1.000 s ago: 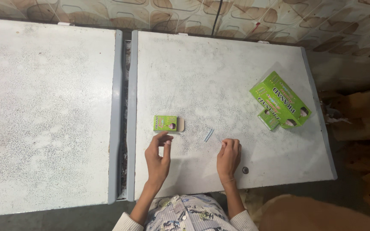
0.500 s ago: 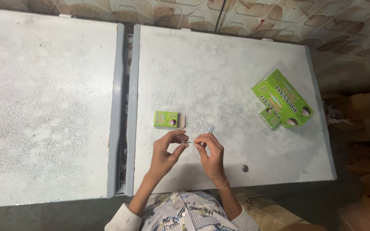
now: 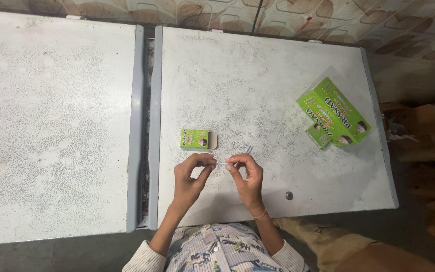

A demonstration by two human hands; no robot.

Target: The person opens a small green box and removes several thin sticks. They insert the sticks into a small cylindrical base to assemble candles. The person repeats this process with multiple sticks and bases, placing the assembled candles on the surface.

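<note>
A thin, pale, stick-like item (image 3: 221, 163) is held horizontally between the two hands, just above the near part of the lid; it is too small to identify further. The left hand (image 3: 190, 176) pinches one end between thumb and fingertips, and the right hand (image 3: 247, 179) pinches the other end in the same narrow grip, so both hands are closed on the item. The step in hand appears to be fine fingertip handling of this single piece, close in front of the body. Any following move calls for a steady pinch and small, controlled finger motion, since the piece looks light and easy to drop or bend. A small green box (image 3: 196, 139) lies just beyond the left hand, its tan inner tray protruding from the right end. A short silvery strip (image 3: 249, 149) rests on the lid just beyond the right fingertips. A larger green carton (image 3: 334, 111) lies well apart toward the far right, with another small green box (image 3: 319, 136) touching its near edge. The work surface is the worn white lid (image 3: 258, 75) of a chest-type unit, with a round lock (image 3: 289, 195) near its front edge. A second white lid (image 3: 51, 126) adjoins it on the left, separated by a narrow gap. A patterned wall covering (image 3: 177, 12) runs along the back, and brown cardboard (image 3: 429, 136) sits at the right.
</note>
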